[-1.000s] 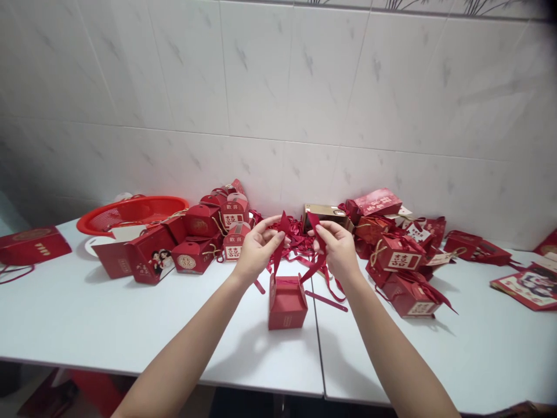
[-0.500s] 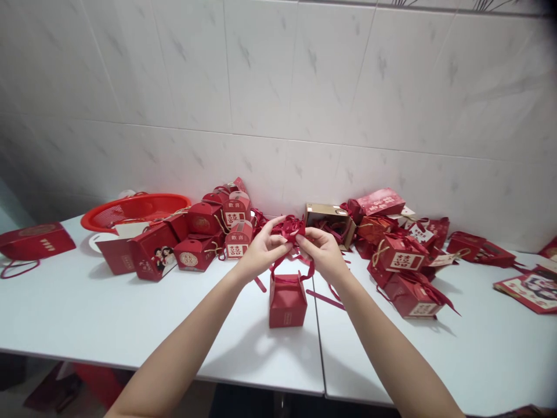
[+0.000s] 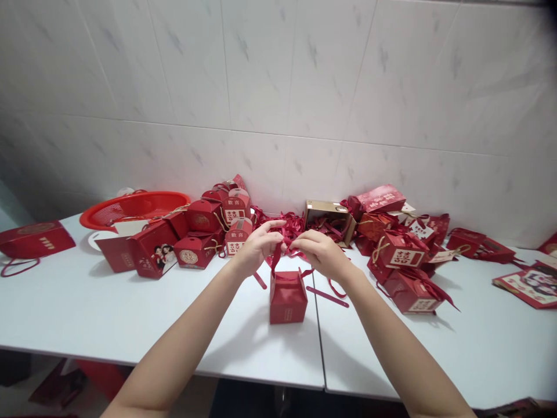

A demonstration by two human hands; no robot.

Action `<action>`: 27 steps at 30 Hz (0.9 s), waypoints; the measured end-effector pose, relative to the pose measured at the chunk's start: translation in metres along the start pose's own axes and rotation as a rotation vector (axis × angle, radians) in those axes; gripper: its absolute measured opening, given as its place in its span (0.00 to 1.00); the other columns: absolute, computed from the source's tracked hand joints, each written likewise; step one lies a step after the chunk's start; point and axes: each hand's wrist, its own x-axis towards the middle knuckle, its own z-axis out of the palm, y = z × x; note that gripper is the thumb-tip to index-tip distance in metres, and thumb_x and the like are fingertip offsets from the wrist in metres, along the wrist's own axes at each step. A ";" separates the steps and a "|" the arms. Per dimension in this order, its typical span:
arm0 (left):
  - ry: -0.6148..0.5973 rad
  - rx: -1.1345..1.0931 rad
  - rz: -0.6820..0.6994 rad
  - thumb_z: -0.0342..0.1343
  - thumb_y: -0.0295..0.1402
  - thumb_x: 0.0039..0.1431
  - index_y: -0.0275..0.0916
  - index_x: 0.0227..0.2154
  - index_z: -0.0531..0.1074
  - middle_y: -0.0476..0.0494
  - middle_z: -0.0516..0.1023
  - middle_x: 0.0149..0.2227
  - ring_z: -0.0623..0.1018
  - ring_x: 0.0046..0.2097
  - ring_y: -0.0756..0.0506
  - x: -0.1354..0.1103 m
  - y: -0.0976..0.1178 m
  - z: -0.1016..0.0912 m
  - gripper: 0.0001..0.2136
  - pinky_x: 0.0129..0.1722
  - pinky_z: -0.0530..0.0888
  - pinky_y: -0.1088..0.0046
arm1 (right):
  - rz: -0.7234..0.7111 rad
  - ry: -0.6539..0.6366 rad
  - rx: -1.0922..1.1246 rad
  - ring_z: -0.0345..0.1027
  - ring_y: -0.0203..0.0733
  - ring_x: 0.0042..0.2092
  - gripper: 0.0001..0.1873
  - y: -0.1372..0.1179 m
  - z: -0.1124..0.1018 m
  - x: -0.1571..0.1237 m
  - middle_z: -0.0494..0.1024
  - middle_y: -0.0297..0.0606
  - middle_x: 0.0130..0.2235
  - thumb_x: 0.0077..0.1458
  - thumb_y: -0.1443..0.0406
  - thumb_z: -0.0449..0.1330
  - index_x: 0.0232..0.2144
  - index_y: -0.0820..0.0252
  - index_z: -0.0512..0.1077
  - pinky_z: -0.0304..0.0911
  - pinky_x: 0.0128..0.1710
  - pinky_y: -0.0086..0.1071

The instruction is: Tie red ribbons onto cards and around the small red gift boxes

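Note:
A small red gift box (image 3: 288, 303) stands upright on the white table, with a dark red ribbon (image 3: 275, 260) rising from its top. My left hand (image 3: 257, 248) is above and left of the box, its fingers closed on the ribbon. From the right, my right hand (image 3: 319, 251) pinches the ribbon too, fingertips close to the left hand's. The exact spot where the fingers meet the ribbon is partly hidden by the hands. A loose red strip (image 3: 328, 297) lies just right of the box.
A red plastic basket (image 3: 134, 210) and several red boxes (image 3: 204, 216) stand on the left. Behind my hands, an open carton (image 3: 328, 208) holds red ribbons. More red boxes (image 3: 404, 255) are piled on the right, near flat printed cards (image 3: 526, 284). A tiled wall (image 3: 278, 104) closes the back.
My hands have come closer together above the box, and the bunched ribbon loops between them no longer show. The right hand has turned, its back now more toward me. The box stays put.

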 end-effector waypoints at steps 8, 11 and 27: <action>-0.024 0.138 0.145 0.59 0.32 0.55 0.37 0.54 0.66 0.49 0.77 0.25 0.78 0.32 0.46 -0.003 -0.008 0.001 0.22 0.35 0.73 0.71 | -0.016 0.155 0.018 0.72 0.44 0.41 0.15 0.000 0.008 -0.005 0.79 0.43 0.39 0.63 0.66 0.50 0.39 0.54 0.77 0.67 0.43 0.40; 0.079 0.485 0.325 0.57 0.34 0.57 0.39 0.57 0.67 0.49 0.77 0.27 0.75 0.31 0.48 -0.011 -0.011 0.002 0.23 0.35 0.71 0.74 | 0.040 0.246 0.090 0.72 0.44 0.45 0.13 -0.003 0.009 -0.009 0.79 0.42 0.43 0.61 0.66 0.53 0.41 0.51 0.77 0.67 0.46 0.40; 0.602 0.918 0.250 0.56 0.15 0.40 0.46 0.38 0.77 0.55 0.65 0.19 0.64 0.23 0.47 -0.078 -0.052 -0.118 0.23 0.29 0.62 0.77 | 0.870 0.310 -0.111 0.59 0.38 0.22 0.11 0.037 0.018 -0.136 0.67 0.32 0.18 0.46 0.62 0.56 0.15 0.57 0.64 0.53 0.25 0.30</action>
